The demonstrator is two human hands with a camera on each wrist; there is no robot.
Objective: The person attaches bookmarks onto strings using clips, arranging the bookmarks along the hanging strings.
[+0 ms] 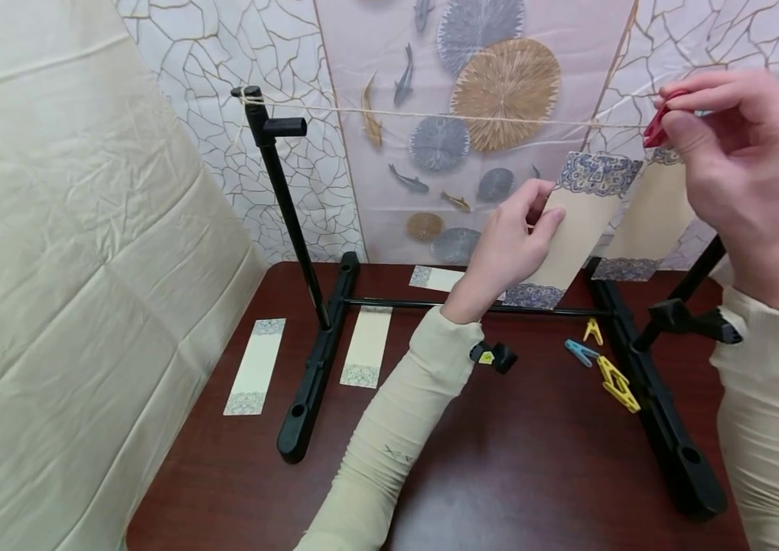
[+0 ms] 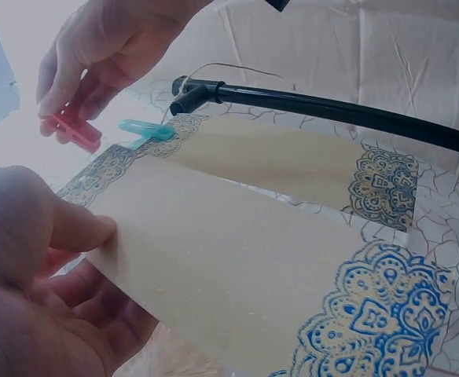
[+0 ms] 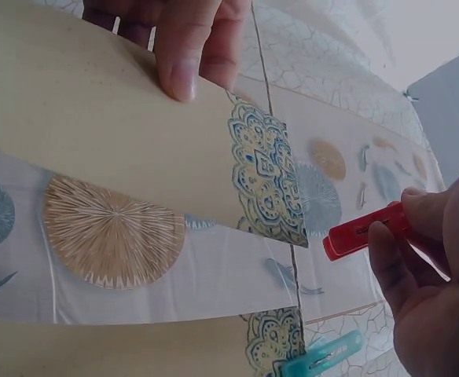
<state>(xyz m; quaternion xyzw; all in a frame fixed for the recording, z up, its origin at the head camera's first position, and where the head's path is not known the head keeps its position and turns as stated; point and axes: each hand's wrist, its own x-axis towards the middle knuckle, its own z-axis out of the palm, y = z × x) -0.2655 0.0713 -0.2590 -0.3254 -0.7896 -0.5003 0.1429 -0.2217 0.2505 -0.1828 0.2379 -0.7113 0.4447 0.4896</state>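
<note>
My left hand (image 1: 510, 237) pinches a long cream card (image 1: 578, 222) with blue lace-pattern ends by its left edge, its top end just below the string (image 1: 431, 115). In my right hand (image 1: 751, 149) a red clothespin (image 3: 363, 230) is pinched between thumb and fingers, a little above and to the right of that card's top corner. Behind, a second patterned card (image 2: 277, 157) hangs from the string by a teal clothespin (image 3: 324, 355). In the right wrist view the held card's patterned end overlaps the string.
Black stand posts (image 1: 286, 207) carry the string over a dark red table (image 1: 500, 459). Cream cards lie on the left, one (image 1: 255, 367) beyond the stand foot and another (image 1: 366, 348) inside it. Yellow clothespins (image 1: 617, 384) and a blue clothespin (image 1: 581, 352) lie near the right foot.
</note>
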